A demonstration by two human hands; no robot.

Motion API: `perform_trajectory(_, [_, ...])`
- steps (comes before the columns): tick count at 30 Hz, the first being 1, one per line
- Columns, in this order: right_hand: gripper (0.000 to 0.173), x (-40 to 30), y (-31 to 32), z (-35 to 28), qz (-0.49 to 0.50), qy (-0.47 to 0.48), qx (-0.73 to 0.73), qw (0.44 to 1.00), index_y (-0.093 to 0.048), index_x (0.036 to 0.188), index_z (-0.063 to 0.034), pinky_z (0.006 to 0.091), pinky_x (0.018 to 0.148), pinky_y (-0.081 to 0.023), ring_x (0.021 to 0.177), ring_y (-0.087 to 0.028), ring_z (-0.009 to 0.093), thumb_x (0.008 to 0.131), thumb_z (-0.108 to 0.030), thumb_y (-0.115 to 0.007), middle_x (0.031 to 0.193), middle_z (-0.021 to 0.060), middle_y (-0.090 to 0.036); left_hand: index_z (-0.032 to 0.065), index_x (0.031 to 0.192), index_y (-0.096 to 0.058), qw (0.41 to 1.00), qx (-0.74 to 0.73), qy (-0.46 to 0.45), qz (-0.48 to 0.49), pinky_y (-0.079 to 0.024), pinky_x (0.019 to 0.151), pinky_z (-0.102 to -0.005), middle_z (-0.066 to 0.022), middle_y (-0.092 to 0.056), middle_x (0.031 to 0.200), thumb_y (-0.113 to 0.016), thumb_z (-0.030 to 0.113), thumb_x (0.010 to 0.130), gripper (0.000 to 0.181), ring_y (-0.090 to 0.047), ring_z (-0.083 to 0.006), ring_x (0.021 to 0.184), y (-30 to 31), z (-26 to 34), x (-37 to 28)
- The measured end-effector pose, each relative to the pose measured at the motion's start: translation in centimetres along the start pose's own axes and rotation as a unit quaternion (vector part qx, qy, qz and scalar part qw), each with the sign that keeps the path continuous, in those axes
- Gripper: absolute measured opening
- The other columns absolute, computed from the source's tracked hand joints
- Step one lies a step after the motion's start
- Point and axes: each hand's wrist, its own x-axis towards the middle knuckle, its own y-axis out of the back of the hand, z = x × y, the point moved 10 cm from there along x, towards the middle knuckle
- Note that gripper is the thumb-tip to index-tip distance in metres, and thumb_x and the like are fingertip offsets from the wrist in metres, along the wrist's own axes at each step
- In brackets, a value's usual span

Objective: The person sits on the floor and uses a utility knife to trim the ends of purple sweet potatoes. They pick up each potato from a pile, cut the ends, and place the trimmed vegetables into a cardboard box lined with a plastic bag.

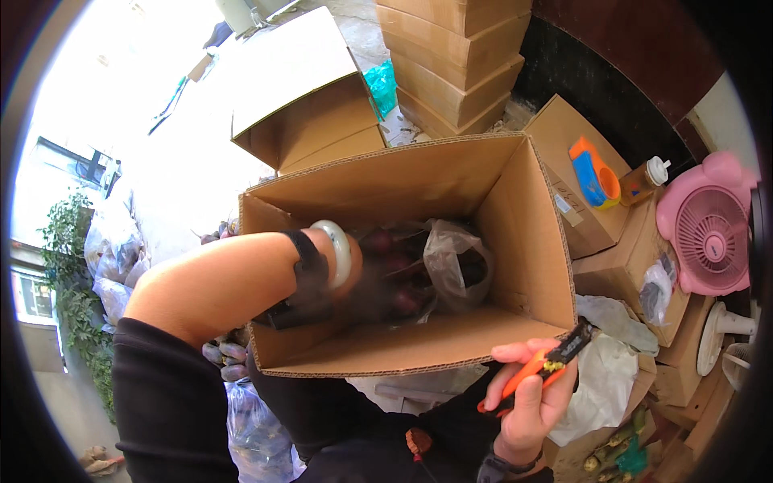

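Observation:
A deep open cardboard box (386, 356) stands before me, tilted in view. My left hand (355, 268) reaches down inside it past a pale bangle (338, 253) and a black wrist strap (311, 278). Its fingers are lost in blur and shadow, so what they touch does not show. Dark purple root vegetables (407, 299) lie on the box floor beside a crumpled clear plastic bag (447, 259). In my right hand (531, 410), just outside the near right corner, I hold orange-handled shears (531, 368) with a black head.
Another open carton (320, 133) stands beyond, left of stacked cardboard boxes (459, 60). At right are a closed carton (580, 181), an orange-and-blue tape dispenser (592, 175), a drink bottle (643, 181) and a pink fan (712, 235). More purple roots (232, 356) and filled plastic bags (256, 431) lie left.

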Motion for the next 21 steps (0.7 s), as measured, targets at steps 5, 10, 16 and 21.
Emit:
perform_trajectory(5, [0.032,0.3,-0.1,-0.4,0.008,0.009,-0.028,1.000,-0.038,0.111,0.0017,0.0197,0.044,-0.039,0.044,-0.047,0.011,0.094,-0.024,-0.047,0.095,0.0194,-0.060,0.0130,0.092,-0.071,0.993,0.101,0.030,0.058,-0.051,0.071,-0.0348,-0.0062,-0.067,0.095,-0.063,0.017,0.075,0.019,-0.063,-0.0210,0.090,2.4,0.8,-6.0])
perform_trajectory(10, [0.029,1.0,0.1,-1.8,-0.029,-0.086,-0.085,0.992,-0.042,0.110,0.0004,0.0183,0.040,-0.035,0.046,-0.047,0.009,0.094,-0.023,-0.048,0.096,0.0176,-0.061,0.0152,0.063,-0.065,0.931,0.194,-0.052,0.304,-0.042,0.067,-0.0320,-0.0031,-0.064,0.066,-0.056,0.019,0.067,0.011,-0.061,-0.0200,0.067,3.7,4.9,-12.9])
perform_trajectory(16, [0.021,7.6,-7.0,-6.8,-0.255,0.030,-0.504,0.825,-0.051,0.102,-0.0028,0.0318,0.054,-0.045,0.059,-0.057,0.024,0.083,-0.008,-0.058,0.088,0.0119,-0.062,0.0138,0.067,-0.066,0.913,0.123,0.015,0.390,-0.041,0.073,-0.0329,-0.0019,-0.062,0.070,-0.058,0.021,0.066,0.011,-0.060,-0.0197,0.073,0.9,0.9,-12.9])
perform_trajectory(21, [0.020,11.4,-14.1,-3.1,-0.444,0.141,-0.631,0.621,-0.052,0.094,-0.0069,0.0426,0.073,-0.046,0.088,-0.056,0.036,0.076,-0.012,-0.061,0.090,0.0132,-0.058,0.0125,0.070,-0.067,0.883,0.091,0.001,0.461,-0.042,0.073,-0.0345,-0.0036,-0.063,0.074,-0.058,0.022,0.067,0.013,-0.060,-0.0204,0.076,3.2,0.5,-13.5])
